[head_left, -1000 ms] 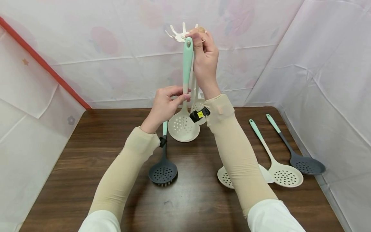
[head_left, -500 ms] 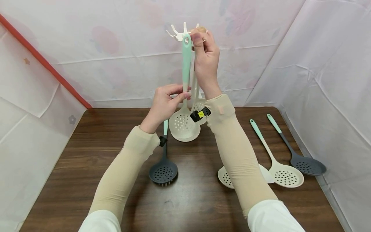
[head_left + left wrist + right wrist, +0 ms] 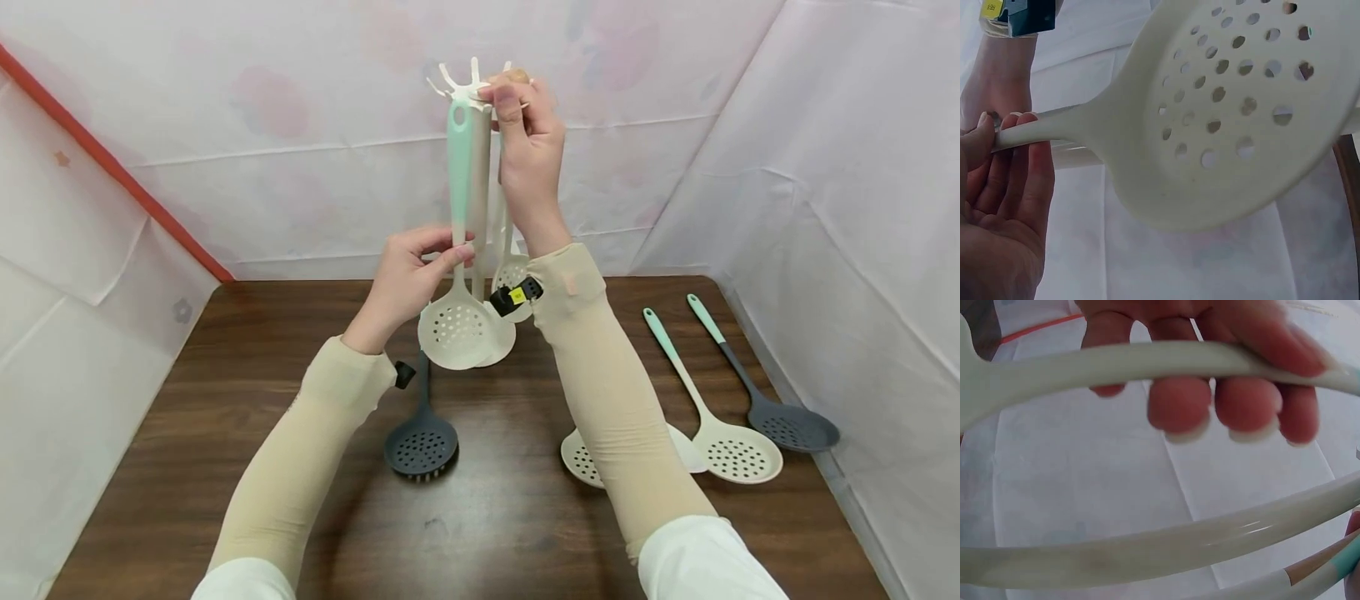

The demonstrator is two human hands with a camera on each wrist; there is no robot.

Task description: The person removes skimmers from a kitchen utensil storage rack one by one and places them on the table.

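My left hand (image 3: 431, 258) pinches the neck of a cream slotted spoon (image 3: 455, 333) with a mint handle, held upright; its top end sits by a left hook of the white utensil stand (image 3: 472, 79). In the left wrist view the spoon's holed bowl (image 3: 1235, 119) fills the frame, with my fingers (image 3: 1013, 181) on its neck. My right hand (image 3: 517, 100) grips the top of the stand, fingers (image 3: 1210, 394) curled over a cream bar (image 3: 1116, 362). A second cream skimmer (image 3: 512, 271) hangs behind.
On the brown table (image 3: 495, 517) lie a dark grey skimmer (image 3: 422, 442) under my left forearm, a cream skimmer (image 3: 579, 458) partly hidden by my right arm, another cream one (image 3: 735, 454) and a dark grey one (image 3: 795, 425) at the right. White sheets wall three sides.
The mint-handled spoon and my left hand have shifted left, so its top end is now beside the stand's left hooks. My right hand has stayed at the stand's top.
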